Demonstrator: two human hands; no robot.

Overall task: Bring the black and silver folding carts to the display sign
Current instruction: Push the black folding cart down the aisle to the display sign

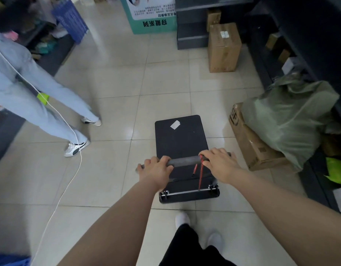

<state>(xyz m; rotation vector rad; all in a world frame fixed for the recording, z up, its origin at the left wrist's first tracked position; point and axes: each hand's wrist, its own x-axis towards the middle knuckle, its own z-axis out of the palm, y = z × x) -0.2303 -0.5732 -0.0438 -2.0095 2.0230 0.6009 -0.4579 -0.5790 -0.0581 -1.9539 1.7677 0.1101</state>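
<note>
A black folding cart (180,139) with a flat deck and a white sticker stands on the tiled floor in front of me. Its grey padded handle bar (186,161) runs crosswise above the near end, with a red cord hanging from it. My left hand (156,170) grips the bar's left end. My right hand (217,162) grips the right end. A teal and white display sign (154,18) stands on the floor ahead, at the top centre. No silver cart is in view.
A person in light blue clothes (31,96) stands at the left, trailing a white cable (66,181). Cardboard boxes (223,47) and a green plastic bag (286,118) line the dark shelving on the right. A blue board (70,18) leans at upper left.
</note>
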